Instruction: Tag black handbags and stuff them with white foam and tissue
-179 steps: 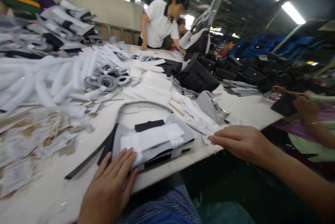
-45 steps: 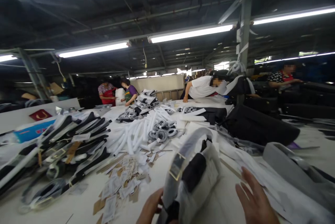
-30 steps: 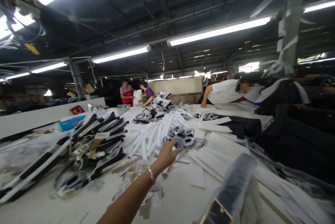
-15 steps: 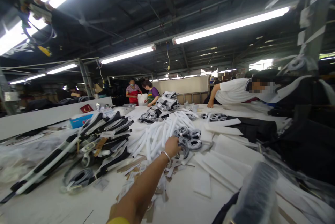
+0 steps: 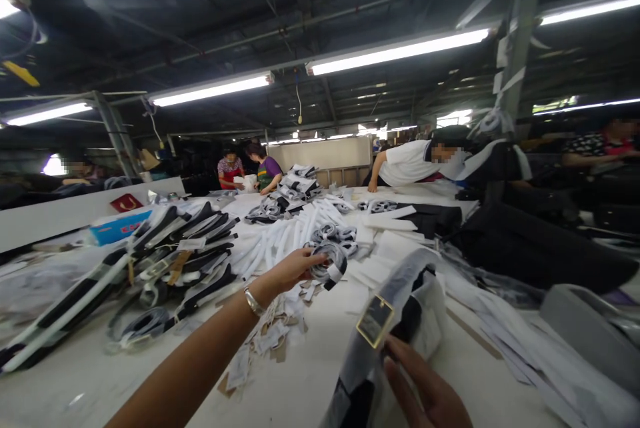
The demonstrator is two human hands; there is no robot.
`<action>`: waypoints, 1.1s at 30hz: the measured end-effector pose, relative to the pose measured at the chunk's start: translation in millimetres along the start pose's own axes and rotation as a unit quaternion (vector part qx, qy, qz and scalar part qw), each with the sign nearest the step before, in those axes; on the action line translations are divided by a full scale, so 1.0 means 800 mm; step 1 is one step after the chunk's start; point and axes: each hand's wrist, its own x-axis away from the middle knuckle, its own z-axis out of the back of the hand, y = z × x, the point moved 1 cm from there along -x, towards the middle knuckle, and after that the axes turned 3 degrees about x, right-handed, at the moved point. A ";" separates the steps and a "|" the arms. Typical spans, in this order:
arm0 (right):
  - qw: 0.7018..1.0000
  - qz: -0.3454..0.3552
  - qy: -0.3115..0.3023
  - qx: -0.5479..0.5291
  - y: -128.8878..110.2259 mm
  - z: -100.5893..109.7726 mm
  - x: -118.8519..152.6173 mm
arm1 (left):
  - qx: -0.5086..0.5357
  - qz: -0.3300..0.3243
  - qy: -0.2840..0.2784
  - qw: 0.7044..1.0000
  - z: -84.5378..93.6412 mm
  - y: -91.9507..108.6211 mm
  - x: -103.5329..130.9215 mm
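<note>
My left hand (image 5: 294, 269) reaches out over the table, thumb and fingers closed on a rolled-up strap (image 5: 336, 264) of grey and black, seemingly in clear plastic. Low at the right, my right hand (image 5: 425, 381) grips a dark bag handle (image 5: 357, 361) wrapped in clear film, close by its gold square buckle (image 5: 375, 321). The handle arches upward, and what lies below it is cut off by the frame. Just past my left hand is a pile of similar rolled straps (image 5: 345, 235).
Plastic-wrapped straps (image 5: 195, 241) lie heaped at the left, near a blue packet (image 5: 120, 227). White padding tubes (image 5: 270, 241) and foam sheets (image 5: 395, 251) cover the middle. Paper tags (image 5: 273, 335) are scattered nearer me. A co-worker in white (image 5: 407, 161) leans over the far side.
My left hand has lifted a rolled strap from the pile and drawn it toward me. My right hand has come into view with the buckled handle. The view has shifted right.
</note>
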 end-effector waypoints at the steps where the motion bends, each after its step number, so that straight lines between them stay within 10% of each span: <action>1: 0.999 -0.039 0.004 -0.018 0.000 0.000 -0.006 | 0.023 -0.002 -0.010 1.000 -0.010 0.004 0.010; 11: 0.951 -0.162 -0.045 -0.258 -0.042 -0.014 -0.058 | 0.072 -0.009 -0.085 0.994 -0.104 0.028 0.076; 18: 0.972 -0.147 -0.015 -0.180 -0.051 -0.002 -0.057 | -0.028 -0.103 0.027 0.994 -0.092 0.043 0.094; 33: 0.973 -0.091 0.015 -0.214 -0.059 0.012 -0.063 | -0.139 -0.091 -0.108 0.980 -0.113 0.111 0.093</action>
